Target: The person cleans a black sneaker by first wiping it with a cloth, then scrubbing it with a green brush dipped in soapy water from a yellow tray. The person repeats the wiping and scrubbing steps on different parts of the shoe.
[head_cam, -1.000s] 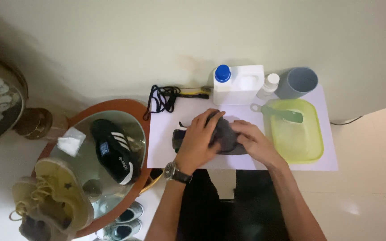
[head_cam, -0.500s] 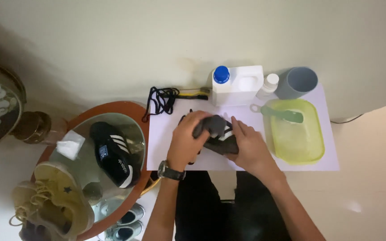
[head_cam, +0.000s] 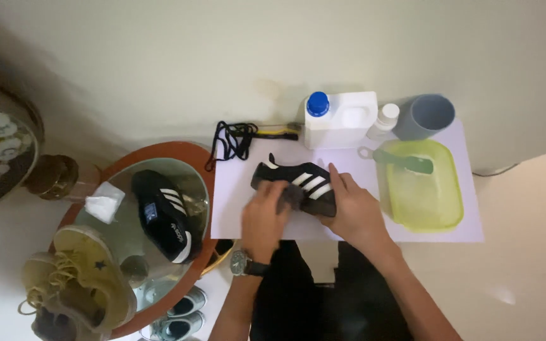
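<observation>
Right hand clamped on striped black shoe, left hand gripping grey cloth, green tub beside, jug behind

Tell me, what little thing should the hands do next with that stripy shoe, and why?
Probably slide the grey cloth along the side of the black sneaker toward its heel. The left hand presses the cloth against the shoe's near side, while the right hand steadies the other end on the white sheet, so a short wipe fits that grip.
</observation>
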